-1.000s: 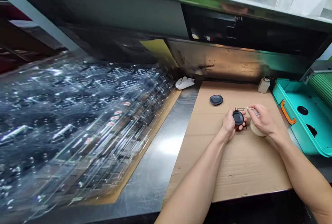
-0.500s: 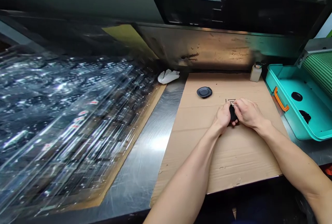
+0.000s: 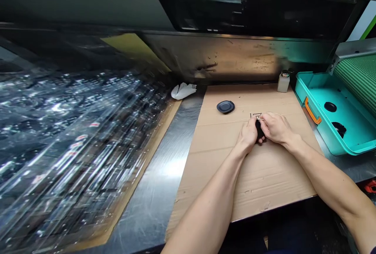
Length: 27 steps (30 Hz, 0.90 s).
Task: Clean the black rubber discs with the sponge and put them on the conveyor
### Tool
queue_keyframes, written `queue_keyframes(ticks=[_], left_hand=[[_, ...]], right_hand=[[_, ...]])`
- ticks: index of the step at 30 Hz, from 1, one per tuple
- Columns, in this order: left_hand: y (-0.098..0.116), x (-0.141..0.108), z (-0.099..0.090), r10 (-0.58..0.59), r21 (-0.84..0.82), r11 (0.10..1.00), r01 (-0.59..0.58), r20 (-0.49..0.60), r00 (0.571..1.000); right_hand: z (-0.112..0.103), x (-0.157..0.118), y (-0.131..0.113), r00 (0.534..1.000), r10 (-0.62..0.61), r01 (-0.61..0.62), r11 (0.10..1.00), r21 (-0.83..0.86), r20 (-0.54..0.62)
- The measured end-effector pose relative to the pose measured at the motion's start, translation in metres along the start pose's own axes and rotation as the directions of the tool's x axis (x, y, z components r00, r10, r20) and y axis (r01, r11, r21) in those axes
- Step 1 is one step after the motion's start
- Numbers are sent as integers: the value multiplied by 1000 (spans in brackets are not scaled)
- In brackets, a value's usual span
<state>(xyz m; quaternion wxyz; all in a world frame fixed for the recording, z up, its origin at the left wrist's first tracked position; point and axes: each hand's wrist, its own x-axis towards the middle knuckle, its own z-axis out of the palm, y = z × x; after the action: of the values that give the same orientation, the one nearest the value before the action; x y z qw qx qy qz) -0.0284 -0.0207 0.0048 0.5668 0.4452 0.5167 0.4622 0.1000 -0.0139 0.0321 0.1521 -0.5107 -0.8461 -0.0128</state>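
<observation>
Head view: left hand (image 3: pixel 249 131) curled closed around black part (image 3: pixel 259 130), above cardboard sheet (image 3: pixel 217 160); right hand (image 3: pixel 275 127) pinched at part's top end, fingertips on small pale item (image 3: pixel 258 118). Black round piece (image 3: pixel 225 107) on cardboard, beyond hands, to left. White-bodied bottle (image 3: pixel 283 82) upright near teal bin (image 3: pixel 352 128).

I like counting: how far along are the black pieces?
Maybe done: two black pieces in the teal bin, can't be sure. In hand: a dark piece in the left hand; the right hand pinches something pale by it. Perhaps left: the flat piece on the cardboard.
</observation>
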Motion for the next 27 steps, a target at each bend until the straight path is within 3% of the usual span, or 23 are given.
queue_keyframes(ticks=[7,10,12,14,16,18,19,21,24,25,27], left_hand=[[-3,3,2,-22,-23,999,22,27,999],[3,7,-4,-129,-244,960,141,62,990],[10,10,-14,-221,-485,835,258,132,966],[17,12,-27,-289,-671,643,371,236,928],[22,13,-39,-310,-764,481,430,310,899],[23,14,-45,-302,-802,404,440,337,892],[23,15,-47,-301,-810,392,437,336,893],[21,16,-47,-300,-812,398,426,324,897],[19,17,-44,-279,-800,458,388,285,917],[18,17,-43,-262,-793,489,363,264,928],[16,17,-40,-210,-775,558,297,214,954]], right_hand=[[-1,-1,1,999,37,-38,999,17,25],[-5,-1,10,996,77,-78,996,42,34],[-11,-2,20,992,123,-122,991,61,-6],[-18,-2,29,982,184,-182,982,50,-49],[-26,-3,35,972,216,-217,976,-2,-89],[-32,-6,35,975,184,-192,980,-56,-121],[-34,-8,32,982,153,-161,984,-71,-109],[-37,-14,26,994,105,-103,992,-72,29],[-38,-18,21,941,119,-105,993,-60,317],[-37,-18,22,930,129,-120,992,-48,345],[-35,-13,24,957,128,-142,989,35,260]])
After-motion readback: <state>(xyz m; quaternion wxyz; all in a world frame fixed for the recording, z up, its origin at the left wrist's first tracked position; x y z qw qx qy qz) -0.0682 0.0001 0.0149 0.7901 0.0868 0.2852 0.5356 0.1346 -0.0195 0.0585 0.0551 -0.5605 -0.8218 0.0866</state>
